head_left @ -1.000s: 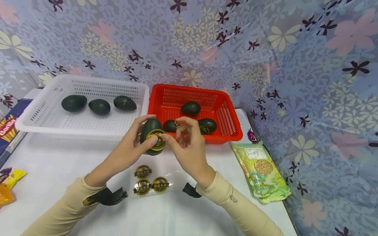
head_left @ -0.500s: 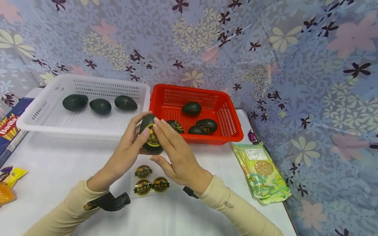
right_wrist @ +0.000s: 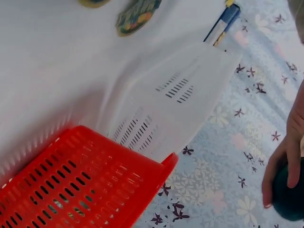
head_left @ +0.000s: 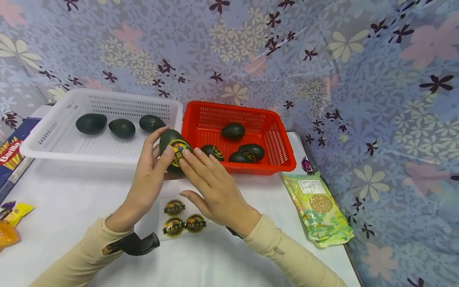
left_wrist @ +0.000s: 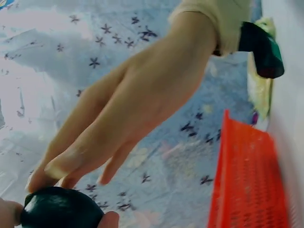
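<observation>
Your left hand [head_left: 150,175] wraps its curled fingers and thumb round a dark green avocado [head_left: 171,148], held up in front of the gap between white basket [head_left: 53,131] and red basket [head_left: 283,155]. Your right hand [head_left: 211,187] has its fingers straight, tips pressing the round sticker [head_left: 178,150] on the avocado's face; writing on it too small to read. Below both hands a sticker sheet [head_left: 183,221] lies on the white table [head_left: 53,207], three round labels left, text unreadable. Blue box [head_left: 10,153] at far left reads "Barilla". Green snack pouch [head_left: 317,207] sits right of the red basket, print illegible.

Left wrist view: your right hand [left_wrist: 128,114] comes in from above with extended fingertips touching the avocado [left_wrist: 59,209] at bottom left; your left thumb and a fingertip edge it. Red basket [left_wrist: 247,180] at right.

Right wrist view: your left hand's fingers [right_wrist: 285,166] curl on the avocado [right_wrist: 289,197] at the right edge. Red basket [right_wrist: 80,185] below, white basket [right_wrist: 175,104] behind, stickers [right_wrist: 137,12] at top.
</observation>
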{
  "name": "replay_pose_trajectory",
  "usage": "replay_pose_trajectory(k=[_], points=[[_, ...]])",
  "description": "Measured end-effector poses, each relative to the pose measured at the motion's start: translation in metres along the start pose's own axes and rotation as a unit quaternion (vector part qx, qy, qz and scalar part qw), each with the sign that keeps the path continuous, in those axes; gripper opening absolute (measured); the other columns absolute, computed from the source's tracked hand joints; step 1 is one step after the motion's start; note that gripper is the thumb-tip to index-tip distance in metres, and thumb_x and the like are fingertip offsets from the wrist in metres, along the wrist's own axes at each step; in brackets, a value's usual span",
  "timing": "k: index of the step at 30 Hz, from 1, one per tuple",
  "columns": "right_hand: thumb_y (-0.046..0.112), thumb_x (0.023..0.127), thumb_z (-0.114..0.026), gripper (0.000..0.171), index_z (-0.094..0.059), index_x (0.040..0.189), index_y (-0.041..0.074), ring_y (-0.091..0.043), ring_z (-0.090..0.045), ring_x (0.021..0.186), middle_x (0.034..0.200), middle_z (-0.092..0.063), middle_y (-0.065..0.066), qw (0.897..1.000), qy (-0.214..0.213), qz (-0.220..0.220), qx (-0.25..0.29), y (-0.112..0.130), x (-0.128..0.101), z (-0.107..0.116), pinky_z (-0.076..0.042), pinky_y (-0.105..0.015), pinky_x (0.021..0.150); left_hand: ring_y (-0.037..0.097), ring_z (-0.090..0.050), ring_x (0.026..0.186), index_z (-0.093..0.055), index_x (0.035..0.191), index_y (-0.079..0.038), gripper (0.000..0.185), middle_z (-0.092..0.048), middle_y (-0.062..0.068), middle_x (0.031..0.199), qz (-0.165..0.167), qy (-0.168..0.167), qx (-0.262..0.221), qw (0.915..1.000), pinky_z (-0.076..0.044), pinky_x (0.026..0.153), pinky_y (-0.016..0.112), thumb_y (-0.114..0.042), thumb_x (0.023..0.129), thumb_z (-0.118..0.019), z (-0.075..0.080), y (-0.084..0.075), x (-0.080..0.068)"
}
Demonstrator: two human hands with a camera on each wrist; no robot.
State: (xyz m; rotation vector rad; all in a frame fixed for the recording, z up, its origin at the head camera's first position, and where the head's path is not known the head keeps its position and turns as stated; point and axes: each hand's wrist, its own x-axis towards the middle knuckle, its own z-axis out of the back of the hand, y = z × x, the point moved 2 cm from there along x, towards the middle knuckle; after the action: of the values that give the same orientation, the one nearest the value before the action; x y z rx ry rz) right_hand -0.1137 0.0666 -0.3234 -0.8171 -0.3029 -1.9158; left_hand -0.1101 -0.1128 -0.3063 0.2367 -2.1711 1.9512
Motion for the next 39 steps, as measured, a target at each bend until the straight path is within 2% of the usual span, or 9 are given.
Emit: replay_pose_trajectory(k=[5,12,15,18,20,25,27,34,39], points=[[0.038,0.103,-0.055,0.061,-0.043,0.15,0.002,-0.03,-0.035,0.151,0.158,-0.044,-0.013,0.999,0.01,-0.023,0.036,-0.007,-0.005,0.002,-0.03,-0.044,0.125,0.011,-0.068,0.102,-0.028,0.153,-0.021,0.048,-0.05,0.015,0.135,-0.028,-0.03,-0.03,0.9987,-0.062,0.076,0.027,-0.02,0.106,-0.041,0.011,-0.013,0.004],[0.037,0.101,-0.058,0.062,-0.045,0.148,-0.001,-0.032,-0.039,0.148,0.155,-0.046,-0.016,0.998,-0.02,-0.013,0.05,-0.004,-0.005,0.002,-0.033,-0.045,0.123,0.006,-0.068,0.101,-0.025,0.155,-0.016,0.051,-0.05,0.023,0.136,0.002,0.04,0.035,0.9986,-0.062,0.078,0.027,-0.017,0.106,-0.042,0.003,0.0,0.003],[0.033,0.099,-0.063,0.06,-0.047,0.147,0.002,-0.031,-0.04,0.148,0.154,-0.047,-0.014,0.998,-0.005,-0.02,0.054,-0.006,-0.008,-0.002,-0.034,-0.044,0.123,0.008,-0.069,0.098,-0.029,0.152,-0.016,0.049,-0.052,0.022,0.132,0.001,0.0,0.002,1.0,-0.062,0.076,0.026,-0.017,0.105,-0.04,0.003,0.005,0.004],[0.029,0.099,-0.063,0.057,-0.047,0.148,0.003,-0.029,-0.041,0.147,0.156,-0.045,-0.015,0.988,0.003,-0.084,0.133,-0.01,-0.013,-0.004,-0.035,-0.043,0.122,0.009,-0.067,0.096,-0.031,0.15,-0.018,0.047,-0.05,0.023,0.131,0.007,-0.039,-0.02,0.999,-0.061,0.075,0.023,-0.018,0.103,-0.037,0.003,0.007,0.005],[0.029,0.101,-0.059,0.057,-0.042,0.152,0.009,-0.025,-0.044,0.145,0.157,-0.045,-0.011,0.966,0.022,-0.153,0.209,-0.012,-0.014,-0.005,-0.038,-0.043,0.12,0.013,-0.066,0.1,-0.03,0.15,-0.017,0.048,-0.049,0.024,0.133,0.01,-0.033,-0.007,0.9994,-0.061,0.076,0.023,-0.016,0.103,-0.036,0.002,0.009,0.005],[0.034,0.105,-0.05,0.056,-0.031,0.158,0.028,-0.017,-0.057,0.132,0.153,-0.048,0.002,0.867,0.089,-0.327,0.365,-0.01,-0.007,-0.009,-0.051,-0.041,0.108,0.028,-0.062,0.11,-0.03,0.15,-0.016,0.048,-0.054,0.022,0.131,0.001,0.038,0.139,0.9896,-0.057,0.086,0.033,-0.021,0.105,-0.044,-0.005,0.016,0.007],[0.035,0.105,-0.051,0.056,-0.032,0.157,0.027,-0.018,-0.061,0.126,0.15,-0.051,0.002,0.838,0.105,-0.365,0.392,-0.009,-0.006,-0.012,-0.055,-0.039,0.102,0.032,-0.061,0.11,-0.032,0.148,-0.018,0.047,-0.056,0.021,0.129,0.003,0.059,0.186,0.9808,-0.056,0.086,0.038,-0.026,0.105,-0.047,-0.006,0.02,0.007],[0.037,0.102,-0.058,0.062,-0.03,0.156,0.028,-0.029,-0.063,0.123,0.143,-0.052,-0.006,0.751,0.134,-0.405,0.504,-0.005,-0.004,-0.022,-0.064,-0.041,0.072,0.032,-0.064,0.103,-0.039,0.145,-0.014,0.038,-0.061,0.02,0.124,0.006,0.087,0.233,0.9685,-0.058,0.082,0.041,-0.026,0.109,-0.037,-0.004,0.033,0.005],[0.032,0.101,-0.06,0.059,-0.032,0.153,0.029,-0.028,-0.067,0.116,0.144,-0.051,-0.011,0.703,0.137,-0.419,0.558,-0.006,-0.004,-0.028,-0.063,-0.049,0.071,0.023,-0.061,0.079,-0.043,0.139,-0.01,0.036,-0.061,0.018,0.099,0.001,0.096,0.223,0.97,-0.057,0.065,0.03,-0.027,0.111,-0.029,-0.004,0.037,0.005]])
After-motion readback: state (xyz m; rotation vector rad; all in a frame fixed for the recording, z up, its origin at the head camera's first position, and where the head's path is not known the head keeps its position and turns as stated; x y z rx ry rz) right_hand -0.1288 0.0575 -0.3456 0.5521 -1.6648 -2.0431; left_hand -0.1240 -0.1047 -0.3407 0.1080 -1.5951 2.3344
